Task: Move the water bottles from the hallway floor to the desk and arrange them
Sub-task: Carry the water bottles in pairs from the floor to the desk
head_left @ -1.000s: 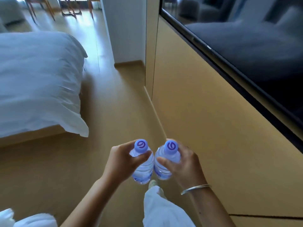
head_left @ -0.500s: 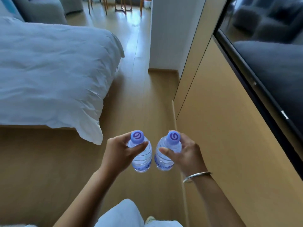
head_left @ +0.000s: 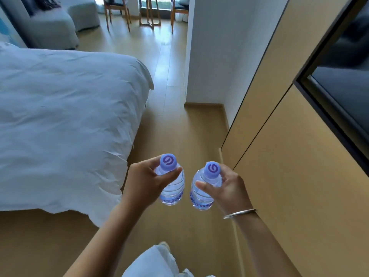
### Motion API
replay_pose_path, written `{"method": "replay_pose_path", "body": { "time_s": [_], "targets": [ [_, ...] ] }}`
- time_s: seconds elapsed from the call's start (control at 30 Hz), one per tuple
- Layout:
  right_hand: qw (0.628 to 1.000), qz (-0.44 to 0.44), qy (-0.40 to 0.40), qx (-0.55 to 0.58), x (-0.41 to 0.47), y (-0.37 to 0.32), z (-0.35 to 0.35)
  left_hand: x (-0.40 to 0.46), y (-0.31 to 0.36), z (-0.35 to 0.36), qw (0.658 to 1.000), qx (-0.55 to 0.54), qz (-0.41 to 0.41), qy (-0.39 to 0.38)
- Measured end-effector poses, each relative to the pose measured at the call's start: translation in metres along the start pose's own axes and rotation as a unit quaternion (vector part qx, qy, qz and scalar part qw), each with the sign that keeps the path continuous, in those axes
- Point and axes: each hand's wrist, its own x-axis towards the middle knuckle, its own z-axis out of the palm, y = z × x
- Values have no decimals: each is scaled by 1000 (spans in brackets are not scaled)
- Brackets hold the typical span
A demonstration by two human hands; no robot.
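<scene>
With the left hand [head_left: 145,182] grasping one water bottle [head_left: 172,188] and the right hand [head_left: 229,188] grasping the other bottle [head_left: 201,193], the two now ride slightly further apart, and the far chairs [head_left: 117,11] have come into view, suggesting progress toward the unseen desk.

Both forearms forward, left grip [head_left: 146,181] and right grip [head_left: 229,188] each curled, thumbs inward.

head cam, fwd-down, hands [head_left: 227,188] close
</scene>
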Motion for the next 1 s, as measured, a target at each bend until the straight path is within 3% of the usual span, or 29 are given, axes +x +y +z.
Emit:
{"method": "replay_pose_path", "body": {
  "time_s": [0.17, 0.57, 1.0],
  "targets": [
    [999, 7, 27, 17, 81, -17, 29, 95, -19, -9, 1000, 9, 6, -2],
    [1000, 12, -1, 20, 297, -18, 61, 293, -74, 20, 999, -14, -46, 17],
    [997, -66, -31, -7, 574, -38, 48, 546, -95, 69, 994, -49, -84, 43]
  ]
}}
